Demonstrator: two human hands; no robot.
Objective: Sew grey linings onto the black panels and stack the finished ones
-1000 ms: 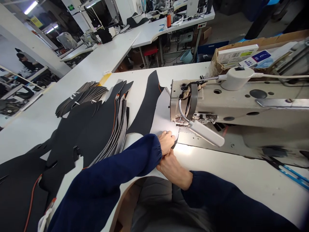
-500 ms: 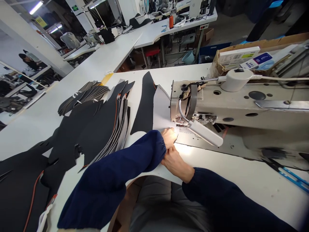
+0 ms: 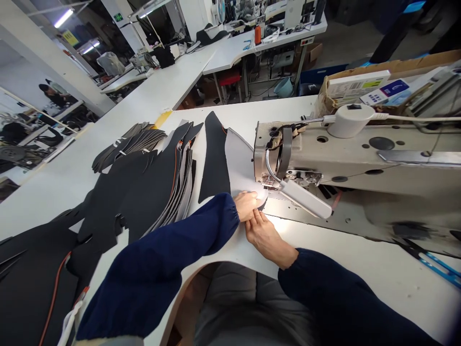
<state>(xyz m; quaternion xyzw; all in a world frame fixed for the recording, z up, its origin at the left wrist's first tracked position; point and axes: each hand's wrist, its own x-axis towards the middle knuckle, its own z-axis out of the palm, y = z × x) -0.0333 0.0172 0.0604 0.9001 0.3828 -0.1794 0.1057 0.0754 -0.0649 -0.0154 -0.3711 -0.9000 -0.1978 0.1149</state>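
Note:
A cut fabric panel, grey (image 3: 239, 161) on one part and black (image 3: 215, 166) on the other, lies with its grey side running under the needle area of the sewing machine (image 3: 268, 180). My left hand (image 3: 247, 204) is closed on the near edge of the grey part, just in front of the presser foot. Touching it from below, my right hand (image 3: 267, 236) has its fingers together at the same edge; its thumb and the fabric beneath are partly hidden. A small dark corner of fabric shows beside the fingers. The machine's lamp (image 3: 306, 198) lights this spot.
Left of the panel lies a stack of black and grey pieces with orange trim (image 3: 176, 178), and a smaller stack (image 3: 129, 142) behind it. Blue-handled scissors (image 3: 437, 269) lie at the right. A cardboard box (image 3: 326, 91) stands behind the machine.
My left hand has shifted slightly left, and the panel has turned a little with its far end moving left. My right hand's fingers have come up beside my left hand.

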